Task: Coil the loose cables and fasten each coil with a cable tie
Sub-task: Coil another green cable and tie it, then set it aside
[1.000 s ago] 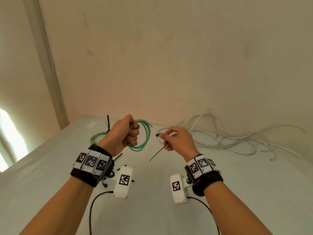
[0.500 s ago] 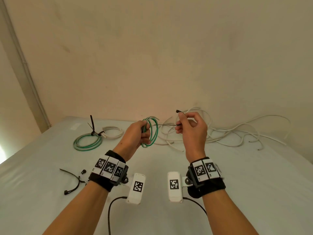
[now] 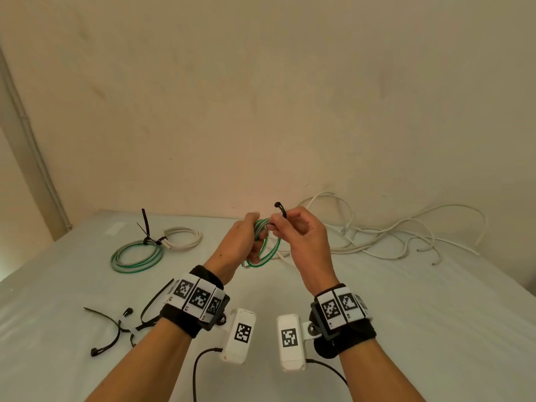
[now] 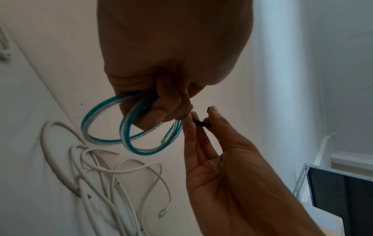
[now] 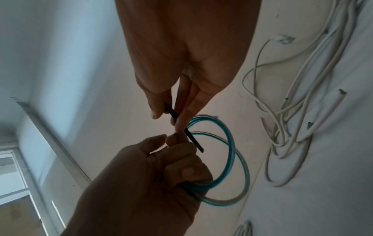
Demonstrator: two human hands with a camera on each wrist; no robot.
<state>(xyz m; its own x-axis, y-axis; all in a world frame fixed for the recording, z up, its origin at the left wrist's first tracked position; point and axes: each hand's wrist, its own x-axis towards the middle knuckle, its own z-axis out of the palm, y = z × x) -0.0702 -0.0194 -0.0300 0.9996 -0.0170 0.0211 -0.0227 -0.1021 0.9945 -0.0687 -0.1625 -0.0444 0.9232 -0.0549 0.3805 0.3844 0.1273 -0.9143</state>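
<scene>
two tied coils (image 3: 136, 253) head view only, cable tie (image 5: 182, 127) tip right wrist

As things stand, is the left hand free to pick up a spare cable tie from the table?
Probably not. The left hand grips the green coil while the right hand pinches a black tie at it; the spare ties lie below the left wrist.

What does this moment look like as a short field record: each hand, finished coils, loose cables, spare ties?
left hand: grips green-and-white coil, held off the table
right hand: pinches black cable tie at the coil
finished coils: green coil and white coil, tied, back left
loose cables: white tangle, back right
spare ties: front left
</scene>
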